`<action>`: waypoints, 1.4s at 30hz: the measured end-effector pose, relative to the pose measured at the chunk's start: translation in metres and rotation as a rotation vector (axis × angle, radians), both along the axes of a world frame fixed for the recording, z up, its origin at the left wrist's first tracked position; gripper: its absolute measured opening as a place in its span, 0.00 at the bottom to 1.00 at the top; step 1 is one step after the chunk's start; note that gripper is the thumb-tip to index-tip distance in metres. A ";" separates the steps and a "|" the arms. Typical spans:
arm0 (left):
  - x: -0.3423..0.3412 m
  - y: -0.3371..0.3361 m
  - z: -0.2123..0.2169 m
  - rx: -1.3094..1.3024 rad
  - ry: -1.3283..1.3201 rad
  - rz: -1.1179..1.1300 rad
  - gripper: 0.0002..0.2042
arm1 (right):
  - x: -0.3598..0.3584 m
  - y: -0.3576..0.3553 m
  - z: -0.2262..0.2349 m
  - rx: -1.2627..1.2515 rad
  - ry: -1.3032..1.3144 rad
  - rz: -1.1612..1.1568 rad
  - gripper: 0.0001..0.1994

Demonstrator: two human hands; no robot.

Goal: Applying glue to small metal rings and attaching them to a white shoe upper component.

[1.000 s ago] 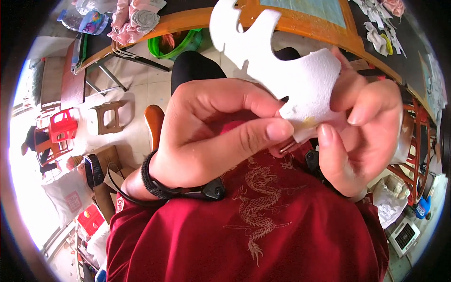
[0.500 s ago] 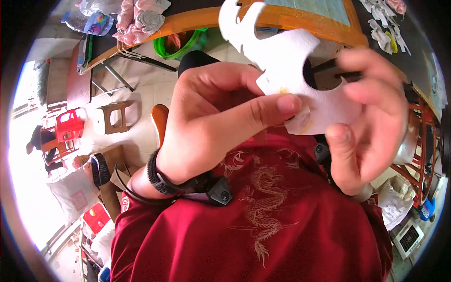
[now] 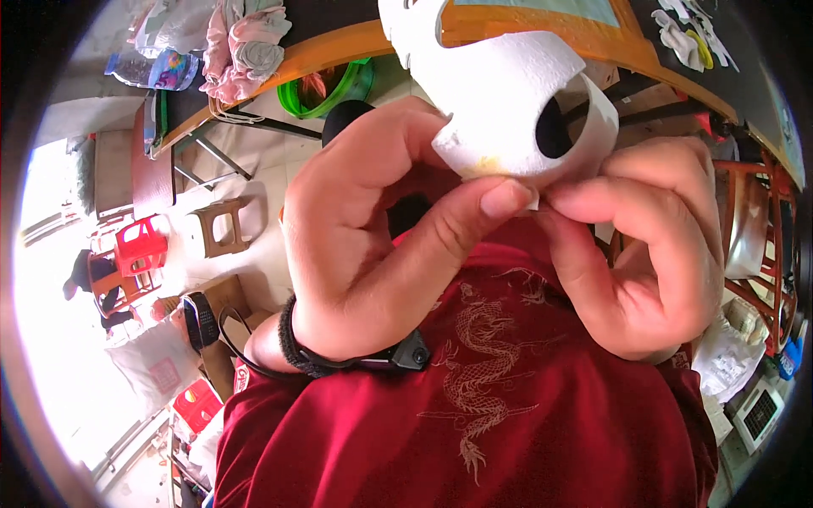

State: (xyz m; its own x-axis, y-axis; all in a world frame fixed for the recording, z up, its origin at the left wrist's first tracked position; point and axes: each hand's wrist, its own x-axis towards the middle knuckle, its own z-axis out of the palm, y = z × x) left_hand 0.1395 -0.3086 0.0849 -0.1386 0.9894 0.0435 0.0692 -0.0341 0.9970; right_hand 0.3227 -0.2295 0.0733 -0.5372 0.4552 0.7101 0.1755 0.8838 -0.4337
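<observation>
A white cut-out sheet (image 3: 508, 93), stiff like card or thick felt, is held up in front of my chest. It has curved prongs at its upper left, a rounded opening and a small yellowish stain near its lower edge. My left hand (image 3: 373, 229) pinches that lower edge between thumb and fingers. My right hand (image 3: 644, 245) is closed, thumb against fingertips, on the right end of the same edge. The sheet's right part is bent round into a loop. What exactly lies between the right fingertips is mostly hidden.
Ahead is a dark table with an orange wooden rim (image 3: 339, 51), bearing pink-and-white cloth bundles (image 3: 246, 51), a plastic bottle (image 3: 152, 71) and white scraps (image 3: 677, 38). A green basket (image 3: 356, 89) stands underneath. Stools (image 3: 220, 227) are at left, a white sack (image 3: 728, 351) at right.
My right hand has gone from loosely spread fingers to a pinch at the lower edge, moving inward. The sheet's right part, nearly flat before, now curls into a loop.
</observation>
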 end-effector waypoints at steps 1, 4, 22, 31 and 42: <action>0.000 -0.001 0.000 0.023 0.113 0.028 0.18 | 0.000 0.000 0.000 -0.028 -0.007 0.016 0.15; 0.000 -0.003 -0.003 0.078 0.226 0.043 0.19 | 0.002 -0.003 0.005 -0.098 -0.051 0.054 0.14; 0.014 -0.001 -0.013 0.058 -0.438 0.003 0.19 | -0.013 -0.012 -0.005 -0.628 0.047 0.091 0.05; 0.020 0.004 -0.006 -0.082 -0.513 -0.017 0.23 | -0.012 -0.006 -0.010 -0.549 0.147 0.134 0.05; 0.014 0.011 -0.029 -0.045 -0.353 0.141 0.08 | -0.026 -0.008 -0.021 -0.559 0.062 -0.031 0.06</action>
